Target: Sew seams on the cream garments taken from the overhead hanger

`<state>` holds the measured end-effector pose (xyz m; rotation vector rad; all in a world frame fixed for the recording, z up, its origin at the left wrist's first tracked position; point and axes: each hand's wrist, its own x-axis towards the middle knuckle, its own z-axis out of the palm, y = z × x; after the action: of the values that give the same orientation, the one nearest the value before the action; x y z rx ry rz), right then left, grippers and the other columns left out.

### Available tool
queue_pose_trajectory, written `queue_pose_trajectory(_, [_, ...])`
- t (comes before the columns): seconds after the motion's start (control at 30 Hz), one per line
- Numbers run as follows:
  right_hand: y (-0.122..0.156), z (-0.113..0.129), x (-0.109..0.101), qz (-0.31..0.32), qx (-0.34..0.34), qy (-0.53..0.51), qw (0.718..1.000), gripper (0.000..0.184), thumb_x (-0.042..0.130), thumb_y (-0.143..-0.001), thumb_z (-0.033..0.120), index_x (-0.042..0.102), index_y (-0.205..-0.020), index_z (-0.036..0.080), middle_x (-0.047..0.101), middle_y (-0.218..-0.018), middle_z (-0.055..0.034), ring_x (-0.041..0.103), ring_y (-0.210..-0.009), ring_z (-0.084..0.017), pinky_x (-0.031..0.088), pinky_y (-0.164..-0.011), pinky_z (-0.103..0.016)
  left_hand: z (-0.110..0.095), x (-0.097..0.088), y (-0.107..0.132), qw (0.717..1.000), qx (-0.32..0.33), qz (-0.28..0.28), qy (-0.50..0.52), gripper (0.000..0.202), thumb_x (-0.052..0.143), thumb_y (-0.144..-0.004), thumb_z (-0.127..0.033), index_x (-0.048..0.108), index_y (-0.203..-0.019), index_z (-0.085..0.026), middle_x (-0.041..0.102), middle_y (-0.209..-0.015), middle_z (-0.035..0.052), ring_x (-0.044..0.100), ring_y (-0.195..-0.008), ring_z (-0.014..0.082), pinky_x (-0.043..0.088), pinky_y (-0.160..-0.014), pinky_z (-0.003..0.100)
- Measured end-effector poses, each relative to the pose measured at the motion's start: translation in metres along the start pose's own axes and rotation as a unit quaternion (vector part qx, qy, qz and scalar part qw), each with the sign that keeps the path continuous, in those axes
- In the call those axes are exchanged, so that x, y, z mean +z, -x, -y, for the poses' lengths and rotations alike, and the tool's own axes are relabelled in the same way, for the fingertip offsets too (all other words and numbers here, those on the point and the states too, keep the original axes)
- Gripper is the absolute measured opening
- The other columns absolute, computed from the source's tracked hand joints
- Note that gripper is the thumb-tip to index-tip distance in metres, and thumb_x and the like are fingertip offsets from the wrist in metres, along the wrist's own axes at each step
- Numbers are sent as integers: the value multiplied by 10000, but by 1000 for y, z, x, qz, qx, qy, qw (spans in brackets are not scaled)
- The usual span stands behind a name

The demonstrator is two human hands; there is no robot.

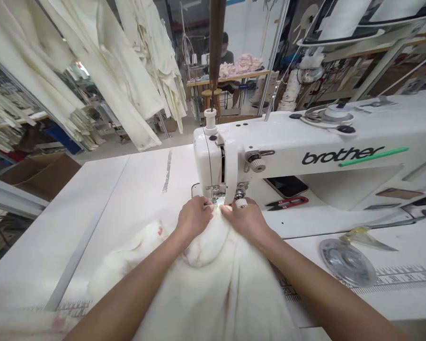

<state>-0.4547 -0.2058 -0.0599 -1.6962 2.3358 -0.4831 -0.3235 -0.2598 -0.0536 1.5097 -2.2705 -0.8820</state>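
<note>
A cream-white garment (213, 289) with small reddish marks lies over the front of the table and runs up to the needle of a white sewing machine (270, 142). Just left of the needle, my left hand (195, 219) pinches the fabric edge. My right hand (246, 219) is closed at the right side of the presser foot, its thumb and fingers on the same fabric. A small light shines on the cloth between my fingertips. The exact stitch point is partly hidden by my fingers and the machine head.
Red-handled thread snips (288, 203) and a phone (287, 186) lie under the machine arm. A clear round dish (347, 261) and a yellow-handled pointed tool (369, 237) rest at right. Cream garments (106, 61) hang at left above a cardboard box (39, 175). A person (227, 54) sits farther back.
</note>
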Motion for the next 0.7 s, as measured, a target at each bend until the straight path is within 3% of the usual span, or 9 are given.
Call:
queue_pose_trajectory(0.23, [-1, -2, 5, -27, -6, 6, 1000, 144, 481, -785, 225, 581, -693, 176, 567, -627, -21, 503, -569, -150, 256, -484, -231, 2, 2, -2, 1000, 4, -18, -10, 144, 444, -744, -225, 580, -709, -195, 611, -617, 6, 564, -665, 169, 313, -559, 240])
queue_pose_trajectory(0.4, [-2, -3, 5, -50, -24, 23, 998, 143, 507, -790, 230, 593, -691, 172, 580, -618, -30, 524, -587, -165, 242, -474, -245, 1, 1, -1, 999, 25, -20, -6, 157, 408, -729, -141, 551, -780, -183, 622, -728, 20, 568, -672, 156, 338, -587, 243])
queue_pose_trajectory(0.7, [-3, -7, 13, -90, -35, 3, 995, 196, 493, -811, 270, 600, -666, 194, 594, -594, -10, 523, -566, -153, 249, -484, -241, 2, 1, -7, 1000, 12, -13, -6, 103, 453, -752, -160, 555, -764, -170, 617, -706, 6, 565, -612, 136, 351, -574, 235])
